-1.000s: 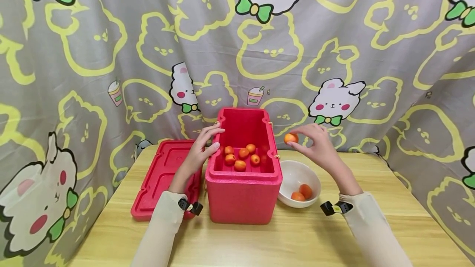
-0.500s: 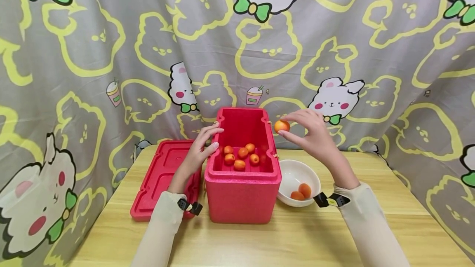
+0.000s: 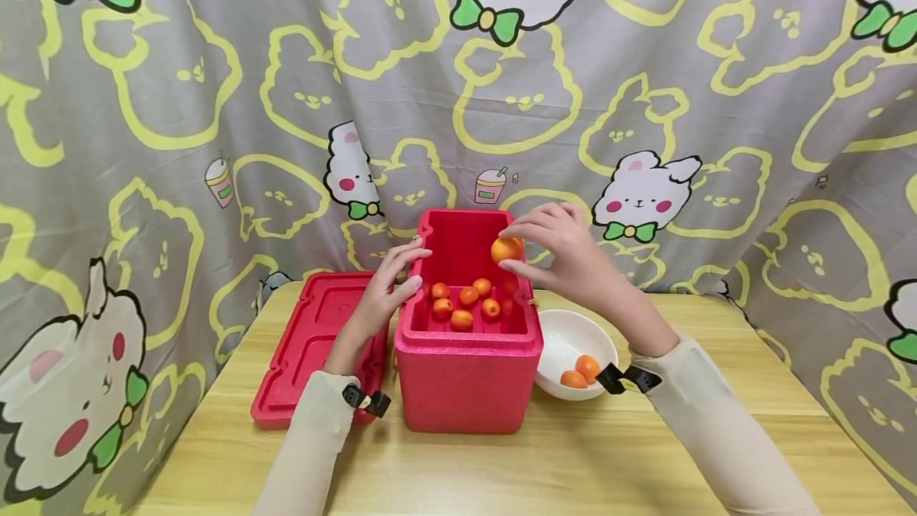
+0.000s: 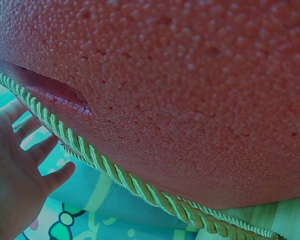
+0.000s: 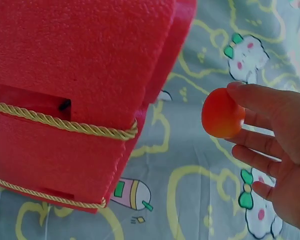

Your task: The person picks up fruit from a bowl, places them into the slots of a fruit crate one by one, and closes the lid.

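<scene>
Orange fruit [image 3: 505, 250] up at two o'clock on the red box [image 3: 469, 388], likely light, smooth, bruisable: gentle hold round its middle! Right hand [image 3: 573, 259] pinches it; left hand [image 3: 383, 290], fingers extended, rests on the nine-o'clock rim

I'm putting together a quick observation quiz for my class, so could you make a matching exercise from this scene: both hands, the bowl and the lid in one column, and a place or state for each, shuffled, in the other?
Column one
1. Left hand
2. Right hand
3. Bowl
4. Lid

Column two
A. Has two fruits inside
B. On the table, left of the box
C. Pinches an orange fruit
D. At the left rim of the box

Right pairs: 1-D, 2-C, 3-A, 4-B
</scene>
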`<state>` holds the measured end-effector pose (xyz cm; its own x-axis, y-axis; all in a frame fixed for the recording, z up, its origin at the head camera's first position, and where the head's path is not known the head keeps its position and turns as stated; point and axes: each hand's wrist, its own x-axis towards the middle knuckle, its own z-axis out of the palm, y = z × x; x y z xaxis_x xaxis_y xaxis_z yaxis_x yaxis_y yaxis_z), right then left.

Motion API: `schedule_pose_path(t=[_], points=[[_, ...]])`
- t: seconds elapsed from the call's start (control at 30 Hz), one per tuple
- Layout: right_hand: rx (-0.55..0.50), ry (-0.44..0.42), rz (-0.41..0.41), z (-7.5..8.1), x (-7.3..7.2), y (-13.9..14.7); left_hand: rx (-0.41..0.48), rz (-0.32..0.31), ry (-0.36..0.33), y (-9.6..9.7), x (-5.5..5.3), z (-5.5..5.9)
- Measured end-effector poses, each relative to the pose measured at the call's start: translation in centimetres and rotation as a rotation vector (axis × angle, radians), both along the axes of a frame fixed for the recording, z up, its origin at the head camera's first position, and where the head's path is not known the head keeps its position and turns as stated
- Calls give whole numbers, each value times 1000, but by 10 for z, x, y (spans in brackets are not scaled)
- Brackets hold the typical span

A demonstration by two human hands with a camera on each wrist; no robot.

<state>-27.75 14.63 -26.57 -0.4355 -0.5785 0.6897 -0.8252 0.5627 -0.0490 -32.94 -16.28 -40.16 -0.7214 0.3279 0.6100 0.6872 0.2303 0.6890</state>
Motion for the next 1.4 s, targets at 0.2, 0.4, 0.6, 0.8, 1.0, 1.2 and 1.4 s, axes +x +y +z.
schedule_pose_path(t=[0.2, 0.4, 0.6, 0.8, 1.0, 1.2, 1.4], points=[[91, 25, 32, 0, -2, -14, 1, -1, 2, 0, 0, 1], [145, 19, 61, -6, -5, -25, 3, -3, -2, -1, 0, -1], [209, 4, 79, -15, -8, -35, -1, 2, 6, -1, -1, -3], [258, -19, 56, -24, -13, -41, 1, 3, 8, -1, -1, -1], [259, -35, 41, -30, -16, -41, 0, 6, 6, -1, -3, 0], [249, -42, 38, -30, -14, -40, 6, 1, 10, 0, -2, 0], [222, -50, 13, -31, -16, -31, 12, 1, 8, 0, -2, -1]])
